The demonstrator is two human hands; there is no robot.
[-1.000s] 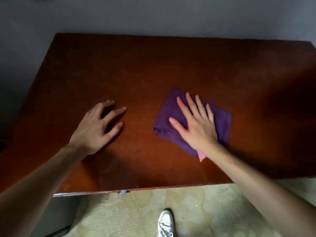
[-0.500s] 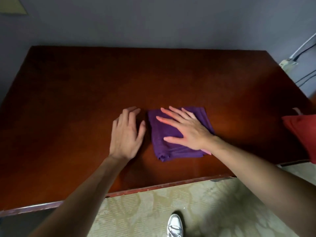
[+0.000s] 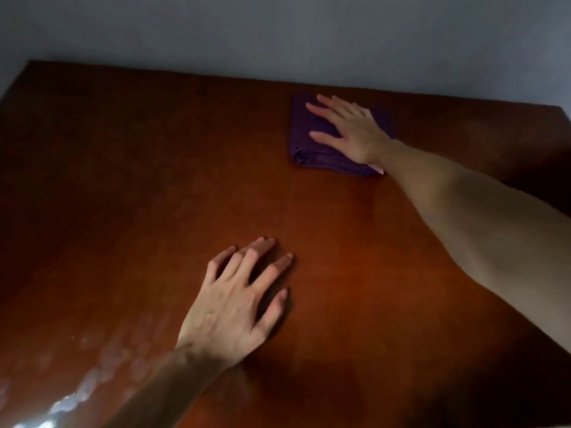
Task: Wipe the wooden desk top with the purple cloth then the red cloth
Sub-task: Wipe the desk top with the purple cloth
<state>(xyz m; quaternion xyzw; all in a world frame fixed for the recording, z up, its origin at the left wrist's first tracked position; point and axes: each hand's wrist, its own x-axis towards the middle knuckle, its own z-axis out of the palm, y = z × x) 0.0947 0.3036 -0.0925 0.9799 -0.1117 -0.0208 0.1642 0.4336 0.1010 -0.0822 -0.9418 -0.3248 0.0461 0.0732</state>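
- The bench (image 3: pixel 129 168) fills most of the view: a dark red-brown wooden top whose far edge meets a grey wall (image 3: pixel 278 32).
- At the near left corner of the bench a pale glare patch (image 3: pixel 77 393) lies on the wood, with faint cloudy smears just beyond it.
- The left hand (image 3: pixel 234 307) rests palm down on the bench, near the middle and towards the near side. Its fingers (image 3: pixel 262 273) are spread wide and slightly arched, tips on the wood; they hold nothing. The forearm runs down to the lower left edge of the view.
- Bare wood lies between the two hands, which are well apart.
- The cloth (image 3: pixel 312 143), purple and folded into a thick pad, lies flat on the bench far from the person, near the wall edge and right of centre. Its folded layers show along the near side.
- A small pink bit (image 3: pixel 379 170) shows at the cloth's near right corner, just beside the wrist; what it is cannot be told.
- The right hand (image 3: pixel 355 131) lies flat on top of the cloth, pressing it to the bench. Its fingers (image 3: pixel 324 114) are straight and spread, pointing left, the thumb nearest the person; they do not curl round the cloth.
- The right forearm stretches from the right edge of the view across the bench to the cloth.
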